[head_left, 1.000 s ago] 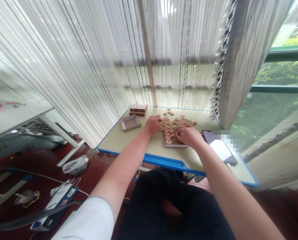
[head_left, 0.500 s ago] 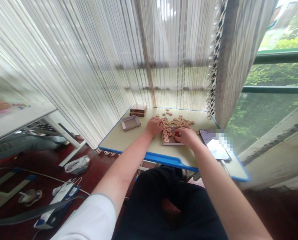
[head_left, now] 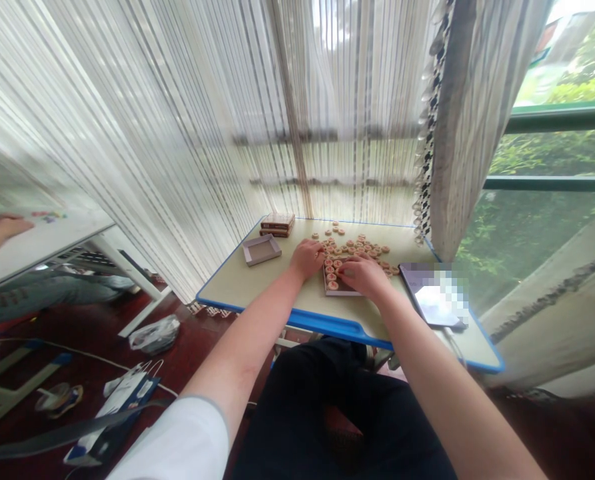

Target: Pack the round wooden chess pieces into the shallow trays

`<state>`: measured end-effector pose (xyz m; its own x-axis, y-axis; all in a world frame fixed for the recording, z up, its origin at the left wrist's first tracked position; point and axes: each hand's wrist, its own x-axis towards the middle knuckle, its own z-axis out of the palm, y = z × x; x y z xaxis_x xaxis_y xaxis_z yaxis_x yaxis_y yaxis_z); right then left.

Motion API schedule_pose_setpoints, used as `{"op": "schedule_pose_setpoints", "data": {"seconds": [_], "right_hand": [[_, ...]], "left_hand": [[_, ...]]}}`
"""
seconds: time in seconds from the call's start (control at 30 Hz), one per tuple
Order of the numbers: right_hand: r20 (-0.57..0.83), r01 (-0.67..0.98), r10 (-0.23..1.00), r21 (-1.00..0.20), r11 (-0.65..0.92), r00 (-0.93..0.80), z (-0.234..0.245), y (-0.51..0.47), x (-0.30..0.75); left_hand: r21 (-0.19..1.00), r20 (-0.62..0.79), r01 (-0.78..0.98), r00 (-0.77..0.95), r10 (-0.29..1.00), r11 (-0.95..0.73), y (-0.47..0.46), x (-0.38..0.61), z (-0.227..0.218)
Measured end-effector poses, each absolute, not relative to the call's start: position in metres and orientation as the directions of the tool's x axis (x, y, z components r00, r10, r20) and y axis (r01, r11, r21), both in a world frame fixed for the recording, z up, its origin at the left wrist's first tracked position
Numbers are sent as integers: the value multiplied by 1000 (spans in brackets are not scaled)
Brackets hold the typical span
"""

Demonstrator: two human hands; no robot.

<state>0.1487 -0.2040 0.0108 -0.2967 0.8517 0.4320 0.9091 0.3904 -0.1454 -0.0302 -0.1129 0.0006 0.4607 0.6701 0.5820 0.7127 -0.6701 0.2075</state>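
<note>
A shallow cardboard box point(head_left: 348, 292) on the small table holds round wooden Chinese chess pieces point(head_left: 332, 277) with red characters, lined up along its left side. My right hand point(head_left: 367, 272) reaches over the box from the right, fingertips pinched together at a piece beside that line and partly covering it. At the upper left corner of the box is my left hand point(head_left: 307, 259), its fingers curled inward. Whatever its fingertips touch is hidden. More loose pieces point(head_left: 362, 248) are scattered behind the box, close to both hands.
An open box lid point(head_left: 262, 250) lies at the table's left, before a stack of small boxes point(head_left: 277, 225). A tablet point(head_left: 430, 297) with a cable is at the right. String curtains point(head_left: 352, 153) hang behind. At far left, another person's hands point(head_left: 4, 228) are over a white table point(head_left: 84, 233).
My right hand has moved left inside the box, bringing the piece up against the lined-up ones. My left hand stays at the box corner. The view has shifted slightly.
</note>
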Motion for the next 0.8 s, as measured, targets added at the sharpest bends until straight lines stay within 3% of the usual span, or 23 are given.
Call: {"op": "schedule_pose_setpoints", "data": {"seconds": [0.47, 0.8], "right_hand": [[396, 922, 879, -163, 351, -264, 10, -205, 149], [468, 926, 859, -187, 327, -209, 7, -201, 150]], "left_hand": [[227, 531, 751, 439, 725, -621, -114, -30, 2], [214, 568, 725, 453, 688, -654, -112, -30, -2]]}}
